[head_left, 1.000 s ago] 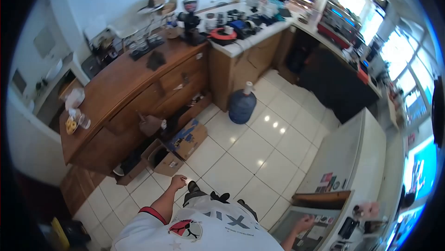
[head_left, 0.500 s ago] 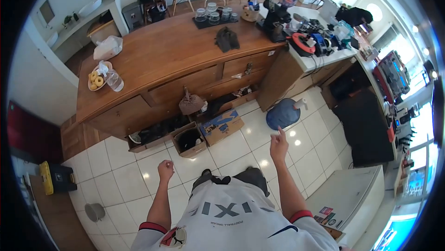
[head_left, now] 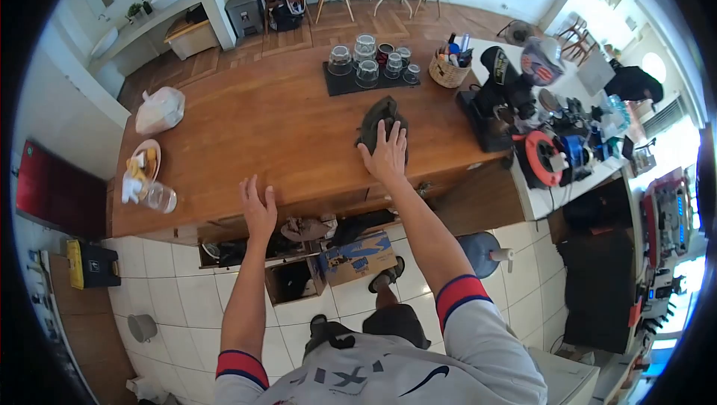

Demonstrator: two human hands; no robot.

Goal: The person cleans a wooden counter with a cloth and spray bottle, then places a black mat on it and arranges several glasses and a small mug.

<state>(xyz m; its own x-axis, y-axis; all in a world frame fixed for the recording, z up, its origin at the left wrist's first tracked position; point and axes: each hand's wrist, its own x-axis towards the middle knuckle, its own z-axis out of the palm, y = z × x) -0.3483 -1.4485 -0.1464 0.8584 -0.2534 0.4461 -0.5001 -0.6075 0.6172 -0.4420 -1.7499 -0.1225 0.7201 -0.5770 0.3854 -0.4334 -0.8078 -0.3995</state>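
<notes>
My right hand point(head_left: 387, 157) reaches over the wooden counter point(head_left: 246, 136), its fingers spread at the near edge of a dark crumpled cloth point(head_left: 379, 117). Whether the fingertips press on the cloth is hard to tell. My left hand point(head_left: 258, 207) is held at the counter's front edge, fingers apart, with nothing in it. Several glasses point(head_left: 366, 54) stand on a black mat point(head_left: 342, 85) behind the cloth.
A plate of food point(head_left: 154, 152), a clear plastic bottle point(head_left: 160, 197) and a white bag point(head_left: 160, 110) are at the counter's left. Below are open drawers, a cardboard box point(head_left: 360, 259) and a blue water jug point(head_left: 478, 252). A coffee grinder point(head_left: 508, 95) stands right.
Both hands have moved forward to the counter and opened, the right one up to the cloth. The body has stepped closer to the counter.
</notes>
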